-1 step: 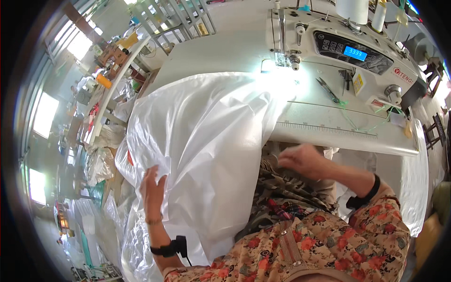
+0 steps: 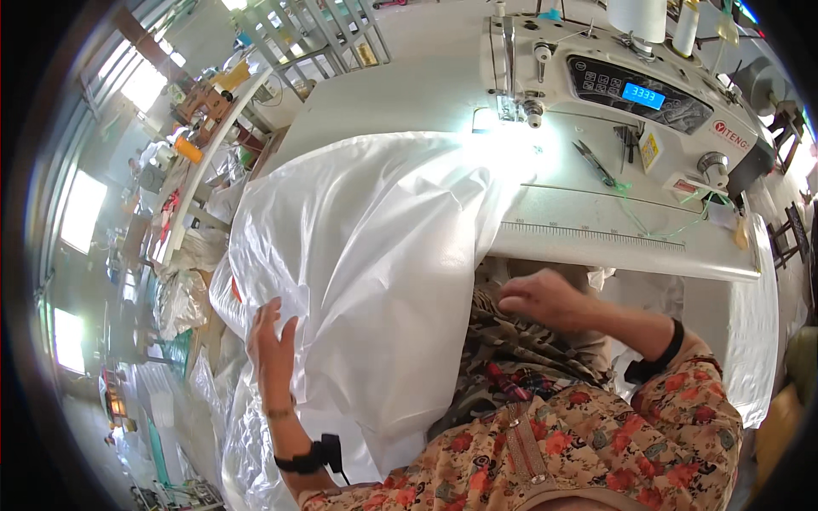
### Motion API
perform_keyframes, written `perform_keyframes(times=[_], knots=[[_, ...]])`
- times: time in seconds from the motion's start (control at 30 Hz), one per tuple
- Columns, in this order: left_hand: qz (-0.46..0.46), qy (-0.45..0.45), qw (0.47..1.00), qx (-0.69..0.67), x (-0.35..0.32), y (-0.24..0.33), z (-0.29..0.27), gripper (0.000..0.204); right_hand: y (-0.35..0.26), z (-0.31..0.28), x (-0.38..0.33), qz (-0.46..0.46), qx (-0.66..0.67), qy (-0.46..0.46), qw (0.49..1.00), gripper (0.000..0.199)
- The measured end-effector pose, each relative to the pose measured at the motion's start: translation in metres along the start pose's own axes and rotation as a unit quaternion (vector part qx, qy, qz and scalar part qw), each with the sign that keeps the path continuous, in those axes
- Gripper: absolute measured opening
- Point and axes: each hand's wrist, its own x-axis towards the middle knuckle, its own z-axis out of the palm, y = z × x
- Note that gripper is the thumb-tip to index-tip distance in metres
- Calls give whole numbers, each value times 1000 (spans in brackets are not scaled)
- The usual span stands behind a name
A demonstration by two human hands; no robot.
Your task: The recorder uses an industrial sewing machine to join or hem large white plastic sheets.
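A large sheet of shiny white fabric (image 2: 366, 255) drapes from under the needle of a sewing machine (image 2: 596, 77), over the table's front edge and down beside my lap. Its far edge lies under the lit needle area (image 2: 511, 140). My left hand (image 2: 273, 349) hovers at the fabric's left side, thumb apart from the fingers, with nothing in it. Whether it touches the cloth is unclear. Over my lap, just below the table edge, my right hand (image 2: 545, 300) is bent at the wrist and away from the fabric. Its fingers look curled but are smeared by motion.
Dark snips (image 2: 596, 163) lie on the machine bed beside green thread (image 2: 635, 213). A ruler strip (image 2: 588, 233) runs along the table's front edge. White thread cones (image 2: 639, 21) stand on top. At the left are another workbench (image 2: 204, 170) and heaps of plastic-like material (image 2: 183, 302).
My left hand has shifted slightly left, and my right hand slightly left and down toward my lap. The fabric at the needle looks the same.
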Motion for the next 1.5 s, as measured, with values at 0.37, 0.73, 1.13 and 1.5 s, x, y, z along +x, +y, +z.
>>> perform_keyframes(times=[0.37,0.73,1.13,1.5], knots=[[148,-466,822,-290,-119,188,-13,32,37,151,85,-93,435,21,895,43],[-169,-92,939,-284,-242,80,125,36,-145,85,119,-341,684,-27,644,32],[-157,-161,967,-116,-246,7,67,34,-77,75,92,-254,109,-194,941,45],[-128,-214,967,46,-199,-50,-23,32,-56,104,162,25,372,77,925,47]])
